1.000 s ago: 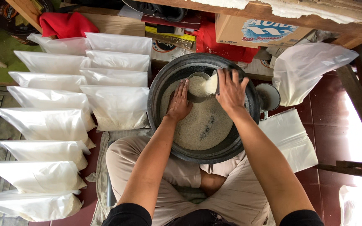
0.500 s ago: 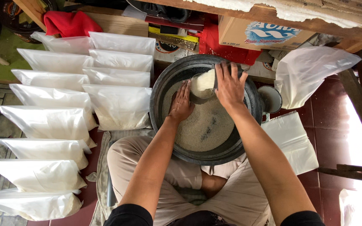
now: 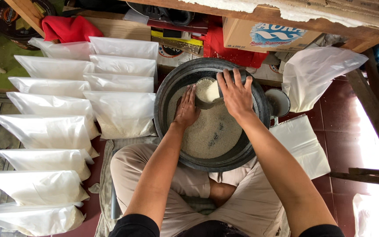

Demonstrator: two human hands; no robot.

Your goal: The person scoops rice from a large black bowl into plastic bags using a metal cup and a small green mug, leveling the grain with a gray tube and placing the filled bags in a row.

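Since a moment ago the right hand (image 3: 237,94) has slid nearer across the far side of the basin, and the scoop (image 3: 208,92) it holds sits lower in the grain, tilted, with its mouth heaped with white rice. The left hand (image 3: 186,109) has followed, staying pressed against the pile just left of the scoop. Judged from this, a scoopful is being gathered: the left hand banks grain toward the cup while the right drives it in.

The right hand's fingers are spread over the back of the scoop and curled on it, clamping it from above. The left hand lies flat with fingers together, palm on the rice, gripping nothing.

The dark round metal basin (image 3: 251,145) rests on the seated person's lap and holds a broad mound of rice (image 3: 211,131), deepest in the middle, with bare metal showing round the rim. Just right of the basin, on the floor, stands a small metal bowl (image 3: 280,102); what is in it cannot be made out. Beside that slumps an open, empty-looking white plastic bag (image 3: 316,74), and nearer lies a flat stack of unused bags (image 3: 301,142).

To the left, rows of filled clear plastic bags (image 3: 119,112) lie overlapping, each holding a layer of rice. At the far side sits a cardboard box (image 3: 273,37) under a wooden bench.
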